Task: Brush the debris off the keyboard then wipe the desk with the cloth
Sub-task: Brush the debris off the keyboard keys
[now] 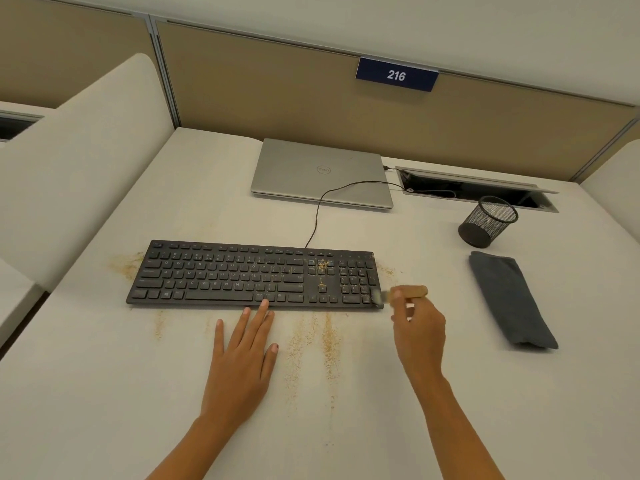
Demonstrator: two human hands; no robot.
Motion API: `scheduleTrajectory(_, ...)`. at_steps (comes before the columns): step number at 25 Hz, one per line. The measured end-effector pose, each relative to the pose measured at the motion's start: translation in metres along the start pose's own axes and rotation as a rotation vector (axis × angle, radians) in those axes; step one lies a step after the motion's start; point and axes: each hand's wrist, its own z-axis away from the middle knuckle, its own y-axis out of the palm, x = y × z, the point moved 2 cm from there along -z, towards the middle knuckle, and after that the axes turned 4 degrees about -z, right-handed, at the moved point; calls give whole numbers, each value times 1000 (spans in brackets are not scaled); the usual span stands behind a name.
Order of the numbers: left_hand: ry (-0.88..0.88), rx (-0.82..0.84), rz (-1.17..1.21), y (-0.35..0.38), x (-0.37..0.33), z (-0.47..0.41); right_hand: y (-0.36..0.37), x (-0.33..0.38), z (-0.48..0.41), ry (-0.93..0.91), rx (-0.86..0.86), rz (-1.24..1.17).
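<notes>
The brushing looks well under way but not finished. Most of the keyboard (252, 275) appears clean across its letter keys, while a small patch of tan crumbs (322, 266) sits on the block of keys between the letters and the number pad, with a thin trail running toward the near edge. A lot of swept-off debris lies on the bench (104, 393): streaks in front of the keyboard toward the near edge, a scatter off the keyboard's left end, and a few specks off its right end. So the remaining work, by my reading, is that last patch on the keys and then the whole wipe, which has not begun.

The right hand (419, 330) pinches a small brush (401, 294) by its wooden handle, thumb and fingers pressed together around it; the bristle end is blurred and sits at the keyboard's near right corner, touching or just over it. The crumb patch lies up and to the left of the bristles, near but not under them.

The left hand (242, 355) lies flat with fingers spread, holding nothing, its fingertips (264, 304) reaching the keyboard's near edge as if to steady it.

The cloth (512, 301), dark grey and folded, rests untouched toward the bench's right edge, well apart from either grip, just in front of a mesh pen cup (488, 221). A closed laptop (320, 171) sits at the far edge.
</notes>
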Motion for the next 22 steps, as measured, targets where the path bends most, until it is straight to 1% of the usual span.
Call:
scheduleTrajectory(2, 1, 3, 3, 0, 0, 0, 2, -1, 1, 47, 0, 28)
scheduleTrajectory(5, 3, 4, 5, -1, 0, -1, 1, 1, -4, 65, -27, 1)
scheduleTrajectory(9, 3, 11, 14, 0, 0, 0, 4, 6, -9, 30, 67, 104)
scheduleTrajectory(15, 3, 15, 30, -1, 0, -1, 13, 29, -42, 13, 175, 132)
scheduleTrajectory(17, 1, 13, 37, -1, -1, -1, 17, 33, -53, 12, 206, 217)
scheduleTrajectory(19, 5, 9, 43, -2, -1, -1, 15, 31, -61, 51, 298, 372)
scheduleTrajectory(20, 5, 7, 45, -2, -2, -1, 12, 29, -62, 81, 344, 409)
scheduleTrajectory(21, 4, 5, 45, -3, -1, -1, 10, 28, -61, 102, 357, 386)
scheduleTrajectory(22, 4, 4, 44, -3, -1, -1, 8, 27, -58, 102, 328, 323)
